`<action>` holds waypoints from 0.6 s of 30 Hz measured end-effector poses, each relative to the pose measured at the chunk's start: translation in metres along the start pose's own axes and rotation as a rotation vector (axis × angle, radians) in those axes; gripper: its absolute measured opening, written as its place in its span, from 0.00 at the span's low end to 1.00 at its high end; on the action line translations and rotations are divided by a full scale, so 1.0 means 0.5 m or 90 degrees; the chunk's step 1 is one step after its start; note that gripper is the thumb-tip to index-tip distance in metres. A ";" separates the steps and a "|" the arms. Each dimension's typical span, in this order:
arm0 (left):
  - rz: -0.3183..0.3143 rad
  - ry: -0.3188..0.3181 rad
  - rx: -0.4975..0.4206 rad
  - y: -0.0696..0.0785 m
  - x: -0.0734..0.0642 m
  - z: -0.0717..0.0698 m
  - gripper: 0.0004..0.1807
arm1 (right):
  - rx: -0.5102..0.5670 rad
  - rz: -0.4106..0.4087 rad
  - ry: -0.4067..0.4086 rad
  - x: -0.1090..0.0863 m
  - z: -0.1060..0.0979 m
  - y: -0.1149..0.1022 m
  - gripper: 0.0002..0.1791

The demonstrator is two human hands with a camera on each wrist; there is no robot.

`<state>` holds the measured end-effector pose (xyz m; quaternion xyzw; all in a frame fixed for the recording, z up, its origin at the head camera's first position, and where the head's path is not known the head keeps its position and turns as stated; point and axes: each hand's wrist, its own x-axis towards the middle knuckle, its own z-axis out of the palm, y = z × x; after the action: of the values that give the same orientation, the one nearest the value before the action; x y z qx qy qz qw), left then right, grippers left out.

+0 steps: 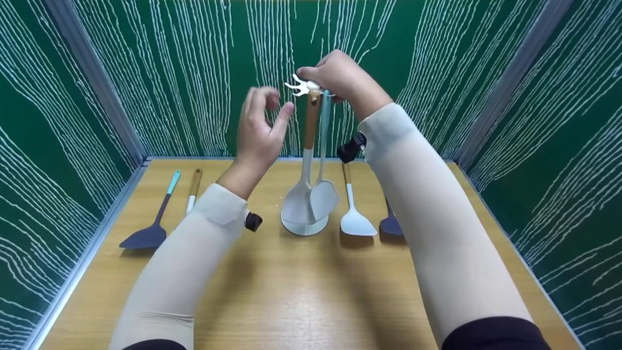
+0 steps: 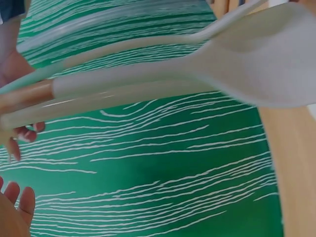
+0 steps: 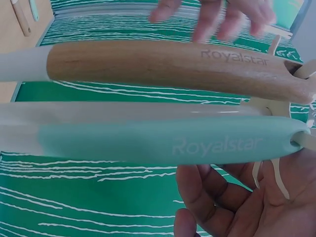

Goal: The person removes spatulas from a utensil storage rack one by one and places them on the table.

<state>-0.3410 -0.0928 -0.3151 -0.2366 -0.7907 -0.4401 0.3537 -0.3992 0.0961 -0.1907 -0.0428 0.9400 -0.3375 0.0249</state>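
Observation:
A white rotating utensil rack (image 1: 304,227) with hooks at its top stands mid-table. From its hooks hang a ladle-like utensil with a wooden handle (image 1: 311,121) and a pale turner with a turquoise handle (image 1: 325,116). Behind them in the right wrist view, another pale handle (image 3: 148,111) shows. My right hand (image 1: 342,75) is at the rack top, its thumb above the hooks; curled fingers (image 3: 197,190) lie beneath the turquoise handle, and their contact is partly hidden. Left of the rack, my left hand (image 1: 260,119) is raised, fingers loosely bent and thumb apart, holding nothing.
On the table's left lie a dark turner (image 1: 148,236) with a turquoise handle and a wooden-handled utensil (image 1: 195,182), partly behind my left sleeve. To the right lie a white turner (image 1: 358,223) and another dark turner (image 1: 391,225), partly covered by my right arm. Green walls (image 1: 262,29) enclose the table.

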 end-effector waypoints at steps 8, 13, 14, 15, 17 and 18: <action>-0.082 -0.148 -0.033 -0.019 -0.061 0.042 0.18 | 0.008 0.005 0.001 -0.007 0.002 -0.001 0.31; -0.121 -0.190 -0.038 -0.025 -0.087 0.060 0.20 | 0.020 0.010 0.001 -0.007 0.003 -0.005 0.31; -0.124 -0.194 -0.040 -0.026 -0.092 0.063 0.20 | 0.020 0.010 0.001 -0.007 0.003 -0.005 0.31; -0.125 -0.198 -0.043 -0.028 -0.096 0.067 0.20 | 0.020 0.010 0.002 -0.006 0.004 -0.004 0.31; -0.122 -0.204 -0.046 -0.031 -0.105 0.072 0.19 | 0.017 0.011 0.004 -0.006 0.005 -0.003 0.31; -0.119 -0.206 -0.046 -0.033 -0.108 0.075 0.19 | 0.016 0.012 0.006 -0.005 0.006 -0.002 0.32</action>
<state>-0.3308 -0.0723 -0.3789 -0.2422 -0.8394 -0.4556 0.1709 -0.3962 0.0936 -0.1920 -0.0322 0.9362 -0.3492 0.0244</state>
